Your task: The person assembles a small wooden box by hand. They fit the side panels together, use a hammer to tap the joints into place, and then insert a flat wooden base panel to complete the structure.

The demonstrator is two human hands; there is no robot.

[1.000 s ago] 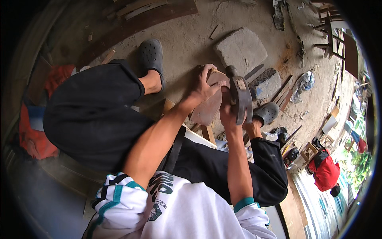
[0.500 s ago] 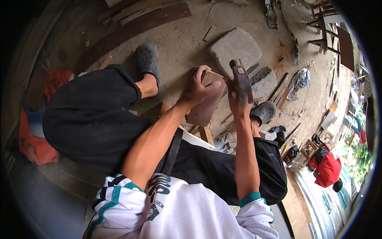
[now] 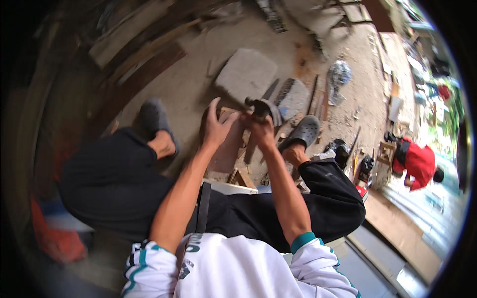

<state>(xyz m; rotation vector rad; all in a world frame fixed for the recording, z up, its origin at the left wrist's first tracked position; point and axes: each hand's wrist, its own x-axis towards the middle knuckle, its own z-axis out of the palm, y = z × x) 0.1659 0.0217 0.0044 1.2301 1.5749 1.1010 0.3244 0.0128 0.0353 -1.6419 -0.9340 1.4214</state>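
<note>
A hammer with a dark metal head [image 3: 268, 109] is gripped in my right hand [image 3: 260, 131], its head above my fist. My left hand [image 3: 217, 128] is up beside it, thumb and forefinger spread apart, over a brown wooden board [image 3: 226, 155]. That board stands tilted between my legs, its upper edge close to both hands. Whether my left hand touches the board is hard to tell through the blur. Below it, a small wooden block [image 3: 244, 178] lies by a pale edge at my lap.
Ahead lie a flat concrete slab [image 3: 246, 73] and a smaller rough block [image 3: 292, 99]. Long planks [image 3: 144, 74] are stacked at the far left. A crumpled plastic bag [image 3: 339, 74] and wood strips litter the floor at right. A person in red [image 3: 417, 164] bends at far right.
My left hand has come off the board's top edge and its fingers have spread. The hammer has turned in my right hand and sits lower. The whole view has swung round.
</note>
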